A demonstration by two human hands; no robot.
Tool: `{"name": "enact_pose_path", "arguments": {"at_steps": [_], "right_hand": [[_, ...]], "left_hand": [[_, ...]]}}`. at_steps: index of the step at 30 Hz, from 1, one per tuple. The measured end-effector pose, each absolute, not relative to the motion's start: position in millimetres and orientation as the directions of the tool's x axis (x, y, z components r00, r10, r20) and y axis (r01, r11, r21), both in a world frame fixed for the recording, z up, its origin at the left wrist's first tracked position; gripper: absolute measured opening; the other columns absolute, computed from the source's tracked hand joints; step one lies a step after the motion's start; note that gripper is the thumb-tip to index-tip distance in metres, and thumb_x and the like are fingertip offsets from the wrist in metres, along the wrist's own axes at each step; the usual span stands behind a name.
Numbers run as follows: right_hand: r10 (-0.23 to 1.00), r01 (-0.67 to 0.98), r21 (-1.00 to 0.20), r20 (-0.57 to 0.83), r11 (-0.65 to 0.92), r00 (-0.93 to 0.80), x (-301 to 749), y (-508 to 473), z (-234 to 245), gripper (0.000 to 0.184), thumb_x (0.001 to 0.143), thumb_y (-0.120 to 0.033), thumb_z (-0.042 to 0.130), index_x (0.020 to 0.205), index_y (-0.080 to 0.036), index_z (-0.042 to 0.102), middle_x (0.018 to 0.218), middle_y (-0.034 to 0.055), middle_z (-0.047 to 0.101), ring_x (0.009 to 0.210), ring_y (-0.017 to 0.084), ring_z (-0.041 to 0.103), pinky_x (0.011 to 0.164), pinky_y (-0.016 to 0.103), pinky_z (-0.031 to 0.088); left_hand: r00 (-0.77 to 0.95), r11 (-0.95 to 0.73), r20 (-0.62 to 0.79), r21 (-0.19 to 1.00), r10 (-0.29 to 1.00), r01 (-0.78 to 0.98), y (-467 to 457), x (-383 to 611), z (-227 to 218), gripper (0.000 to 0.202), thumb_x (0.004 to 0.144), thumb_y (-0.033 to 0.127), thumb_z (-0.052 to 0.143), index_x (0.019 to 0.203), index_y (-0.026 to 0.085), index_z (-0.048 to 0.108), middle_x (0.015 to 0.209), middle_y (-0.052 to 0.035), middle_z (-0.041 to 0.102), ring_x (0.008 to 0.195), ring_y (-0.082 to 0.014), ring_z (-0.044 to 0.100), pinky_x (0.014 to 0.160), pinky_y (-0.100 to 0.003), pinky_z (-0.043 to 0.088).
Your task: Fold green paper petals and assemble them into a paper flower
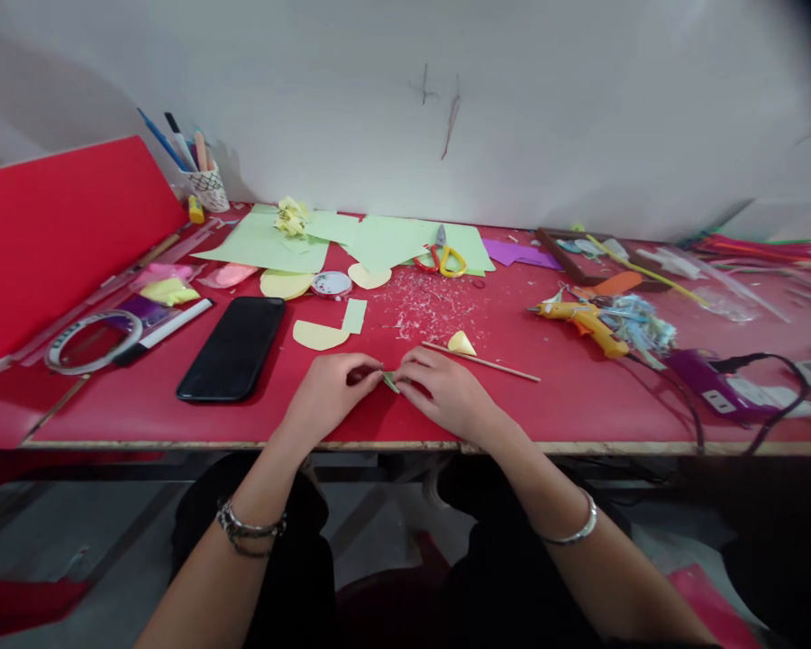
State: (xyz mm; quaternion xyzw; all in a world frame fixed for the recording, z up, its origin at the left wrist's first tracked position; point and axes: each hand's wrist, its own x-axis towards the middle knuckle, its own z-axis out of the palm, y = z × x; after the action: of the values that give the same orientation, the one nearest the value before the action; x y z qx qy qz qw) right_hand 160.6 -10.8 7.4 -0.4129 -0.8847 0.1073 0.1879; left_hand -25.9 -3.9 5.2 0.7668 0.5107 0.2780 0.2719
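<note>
Between my two hands is a small piece of light green paper (390, 382), mostly covered by the fingers. My left hand (331, 393) pinches its left side, and my right hand (442, 388) pinches it from the right, both low over the red table (371, 424). A thin wooden stick (493, 363) lies just beyond my right hand, with a small cream paper cone (460, 343) beside it. Past my left hand are a cut yellow paper shape (319, 335) and a light green paper strip (354, 316).
A black phone (232, 350) lies left, near a tape roll (95, 341). Behind are green sheets (392, 242), scissors (441, 254) and white scraps (432, 302). Right are a yellow glue gun (585, 324), its cable, and a purple power socket (713, 388).
</note>
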Motion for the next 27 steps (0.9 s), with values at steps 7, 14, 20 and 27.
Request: {"name": "enact_pose_path", "arguments": {"at_steps": [7, 14, 20, 27], "right_hand": [[0.807, 0.682, -0.435, 0.252, 0.588, -0.535, 158.1, -8.0, 1.7, 0.009, 0.083, -0.024, 0.051, 0.086, -0.016, 0.054, 0.087, 0.0050, 0.055, 0.080, 0.016, 0.050, 0.071, 0.026, 0.041], [0.858, 0.688, -0.520, 0.223, 0.506, -0.462, 157.3, -9.8, 0.5, 0.017, 0.080, -0.020, 0.053, 0.097, -0.017, 0.051, 0.089, 0.0046, 0.056, 0.075, 0.015, 0.051, 0.065, 0.025, 0.039], [0.865, 0.709, -0.499, 0.227, 0.498, -0.448, 156.1, -9.5, -1.1, 0.019, 0.079, -0.017, 0.053, 0.098, -0.017, 0.051, 0.088, 0.0039, 0.054, 0.076, 0.015, 0.051, 0.065, 0.025, 0.038], [0.851, 0.732, -0.434, 0.244, 0.525, -0.466, 155.8, -8.8, -2.2, 0.003, 0.079, -0.017, 0.053, 0.082, -0.017, 0.053, 0.082, 0.0025, 0.051, 0.075, 0.014, 0.048, 0.065, 0.024, 0.037]], "left_hand": [[0.349, -0.366, 0.173, 0.692, 0.921, 0.622, -4.6, -25.3, 6.1, 0.016, 0.080, 0.026, 0.054, 0.087, 0.018, 0.066, 0.083, -0.0012, 0.070, 0.073, -0.0147, 0.062, 0.068, -0.024, 0.047], [0.366, -0.441, 0.265, 0.689, 0.892, 0.576, -5.8, -22.5, 6.6, 0.013, 0.080, 0.023, 0.055, 0.087, 0.018, 0.064, 0.087, -0.0020, 0.068, 0.078, -0.0144, 0.061, 0.070, -0.024, 0.046], [0.391, -0.480, 0.299, 0.694, 0.870, 0.537, -7.6, -21.3, 9.6, 0.013, 0.081, 0.022, 0.055, 0.089, 0.018, 0.063, 0.088, -0.0023, 0.065, 0.080, -0.0138, 0.060, 0.071, -0.024, 0.046], [0.488, -0.562, 0.330, 0.680, 0.808, 0.470, -7.8, -20.4, 8.9, 0.012, 0.081, 0.019, 0.054, 0.092, 0.018, 0.060, 0.090, -0.0025, 0.063, 0.082, -0.0134, 0.058, 0.075, -0.025, 0.046]]}}
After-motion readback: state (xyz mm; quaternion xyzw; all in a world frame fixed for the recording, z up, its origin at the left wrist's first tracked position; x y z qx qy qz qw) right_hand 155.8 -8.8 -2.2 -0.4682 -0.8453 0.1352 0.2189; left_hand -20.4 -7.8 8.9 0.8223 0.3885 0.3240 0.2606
